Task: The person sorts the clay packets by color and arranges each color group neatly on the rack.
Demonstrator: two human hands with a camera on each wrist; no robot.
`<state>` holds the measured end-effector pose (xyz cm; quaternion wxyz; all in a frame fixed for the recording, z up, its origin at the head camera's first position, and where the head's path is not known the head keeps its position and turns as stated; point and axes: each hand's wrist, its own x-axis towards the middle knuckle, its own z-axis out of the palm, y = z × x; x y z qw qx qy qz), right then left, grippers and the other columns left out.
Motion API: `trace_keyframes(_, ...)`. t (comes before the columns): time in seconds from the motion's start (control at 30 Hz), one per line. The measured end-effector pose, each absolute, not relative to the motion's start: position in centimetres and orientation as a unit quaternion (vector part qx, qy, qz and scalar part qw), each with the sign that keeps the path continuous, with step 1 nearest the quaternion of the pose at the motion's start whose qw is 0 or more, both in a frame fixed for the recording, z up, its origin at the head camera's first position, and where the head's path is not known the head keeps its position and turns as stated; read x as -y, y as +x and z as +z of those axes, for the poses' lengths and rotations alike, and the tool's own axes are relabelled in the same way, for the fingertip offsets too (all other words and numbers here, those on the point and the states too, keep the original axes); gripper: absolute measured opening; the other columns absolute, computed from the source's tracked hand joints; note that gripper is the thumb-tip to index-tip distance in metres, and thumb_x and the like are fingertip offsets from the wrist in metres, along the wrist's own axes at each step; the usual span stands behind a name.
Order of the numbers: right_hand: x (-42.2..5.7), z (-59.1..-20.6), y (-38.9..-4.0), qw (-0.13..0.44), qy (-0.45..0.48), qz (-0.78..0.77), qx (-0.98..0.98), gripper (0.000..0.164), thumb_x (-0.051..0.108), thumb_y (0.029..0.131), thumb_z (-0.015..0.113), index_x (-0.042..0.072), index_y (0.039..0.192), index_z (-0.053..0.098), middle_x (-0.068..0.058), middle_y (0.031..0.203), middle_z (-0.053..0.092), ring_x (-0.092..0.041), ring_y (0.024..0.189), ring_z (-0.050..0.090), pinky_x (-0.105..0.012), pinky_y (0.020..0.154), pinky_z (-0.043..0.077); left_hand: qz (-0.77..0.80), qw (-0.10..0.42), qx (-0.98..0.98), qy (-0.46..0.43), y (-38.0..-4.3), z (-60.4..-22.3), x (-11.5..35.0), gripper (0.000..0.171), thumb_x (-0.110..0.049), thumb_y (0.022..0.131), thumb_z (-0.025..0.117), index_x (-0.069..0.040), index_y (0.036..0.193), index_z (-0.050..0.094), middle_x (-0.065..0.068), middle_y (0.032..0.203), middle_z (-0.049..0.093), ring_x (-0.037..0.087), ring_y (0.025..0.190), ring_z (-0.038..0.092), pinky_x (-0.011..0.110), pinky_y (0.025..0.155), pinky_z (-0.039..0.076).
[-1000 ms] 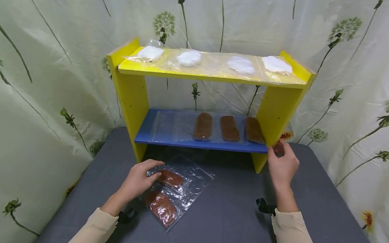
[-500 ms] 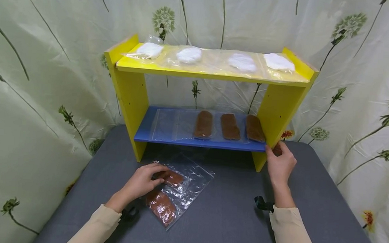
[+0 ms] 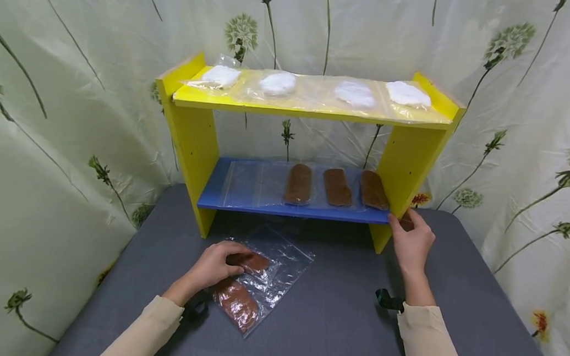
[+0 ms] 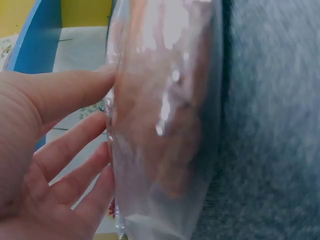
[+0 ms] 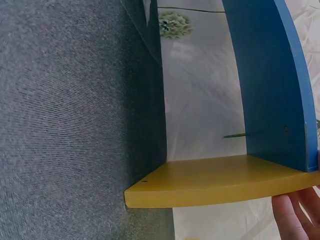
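Note:
My left hand arches over the upper of two flat reddish-brown slabs in clear zip bags on the table. In the left wrist view, the thumb and fingertips touch the edge of a clear bag, without visibly closing round it. The lower brown slab lies just below that hand. On the right, my right hand grips the front edge of the small shelf unit's yellow side panel, at the height of the blue shelf. Its fingers lie along the panel's outer face in the right wrist view.
Bagged brown slabs lie on the right half of the blue shelf, beside flat clear plastic. Several white bagged lumps sit on the yellow top shelf. A flower-print curtain hangs behind the grey table.
My left hand has moved slightly right, further over the upper bagged slab. My right hand has settled slightly leftward against the yellow panel and stays there. The shelf and bags look unmoved.

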<state>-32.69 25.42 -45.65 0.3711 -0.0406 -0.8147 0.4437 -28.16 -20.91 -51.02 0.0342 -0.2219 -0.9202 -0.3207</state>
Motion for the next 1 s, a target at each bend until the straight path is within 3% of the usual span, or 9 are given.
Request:
trace_keyframes(0.17, -25.3, -45.8, -32.6, 0.361, -0.047, 0.443, 0.819, 0.034, 0.029, 0.092, 0.076, 0.013, 0.122, 0.074, -0.009, 0.107, 0.074, -0.021, 0.091, 0.067, -0.02, 0.076, 0.046, -0.318, 0.031, 0.924, -0.209, -28.6, -51.3, 21.1, 0.043, -0.016, 0.079, 0.088, -0.023, 0.119, 0.076, -0.007, 0.12, 0.069, 0.021, 0.116, 0.06, 0.048, 0.099, 0.049)
trace_keyframes(0.4, -25.2, -46.0, -32.6, 0.364, -0.046, 0.444, 0.818, 0.035, 0.029, 0.091, 0.077, 0.012, 0.121, 0.074, -0.007, 0.106, 0.074, 0.001, 0.085, 0.06, -0.017, 0.073, 0.045, -0.296, 0.033, 0.932, -0.208, -28.8, -51.4, 21.1, 0.041, -0.014, 0.078, 0.088, -0.021, 0.117, 0.076, -0.003, 0.122, 0.067, 0.025, 0.117, 0.059, 0.05, 0.097, 0.048)
trace_keyframes(0.67, -25.1, -46.0, -32.9, 0.371, -0.039, 0.442, 0.816, 0.035, 0.03, 0.091, 0.077, 0.012, 0.121, 0.075, -0.009, 0.106, 0.074, -0.007, 0.086, 0.063, -0.017, 0.073, 0.045, -0.274, 0.041, 0.937, -0.215, -29.5, -51.0, 21.0, 0.043, -0.004, 0.074, 0.082, -0.02, 0.114, 0.078, -0.002, 0.119, 0.069, 0.025, 0.112, 0.061, 0.049, 0.093, 0.049)
trace_keyframes(0.87, -25.3, -45.8, -32.7, 0.375, -0.041, 0.443, 0.813, 0.032, 0.028, 0.09, 0.078, 0.012, 0.118, 0.076, -0.01, 0.102, 0.074, -0.013, 0.086, 0.065, -0.021, 0.076, 0.045, -0.288, 0.052, 0.931, -0.218, -29.6, -50.8, 20.6, 0.033, -0.009, 0.083, 0.08, -0.013, 0.116, 0.078, 0.005, 0.118, 0.072, 0.026, 0.111, 0.066, 0.048, 0.095, 0.052)
trace_keyframes(1.0, -25.5, -45.9, -32.7, 0.376, -0.04, 0.44, 0.814, 0.033, 0.028, 0.091, 0.077, 0.012, 0.12, 0.075, -0.011, 0.102, 0.074, -0.013, 0.086, 0.065, -0.022, 0.078, 0.045, -0.294, 0.071, 0.927, -0.221, -29.5, -50.6, 20.2, 0.025, -0.012, 0.087, 0.079, -0.012, 0.112, 0.079, 0.002, 0.111, 0.074, 0.021, 0.104, 0.069, 0.045, 0.091, 0.055)
